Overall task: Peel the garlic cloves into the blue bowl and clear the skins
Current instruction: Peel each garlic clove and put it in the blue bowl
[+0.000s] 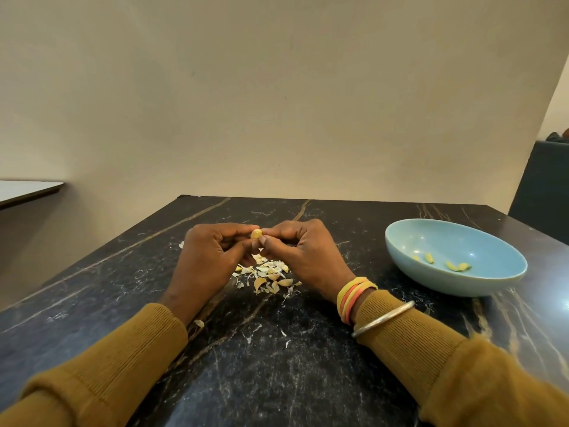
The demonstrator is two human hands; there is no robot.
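Garlic skins point(284, 337) lie nearest the person as a few small white flakes on the dark veined marble table point(277, 386), between two mustard ribbed sleeves point(107, 365). A silver bangle point(383, 318) sits over the right cuff, and yellow and orange thread bands point(354, 295) circle the wrist just beyond it.

Farther on, at the middle of the table, is a loose pile point(268, 277) of papery skins mixed with unpeeled cloves. It lies under and between the two hands, at 6 o'clock from their fingertips.

Above the pile the left hand point(209, 257) and right hand point(304, 254) meet. The fingers of both are curled inward. The thumb and forefinger tips of each close from either side on one yellow garlic clove point(256, 234), held clear of the table. The face it shows is smooth and bare. Whether any skin clings to its hidden side cannot be told.

At 3 o'clock from the hands, well apart from them, stands the shallow blue bowl point(446, 238). It holds four small peeled cloves point(451, 265), scattered on its near inner slope. The rest of the inside is bare glaze.

Beyond the table's far edge rises a plain cream wall point(277, 103). A white-topped ledge point(27, 189) is at 9 o'clock and a dark cabinet point(542, 186) at 2 o'clock.
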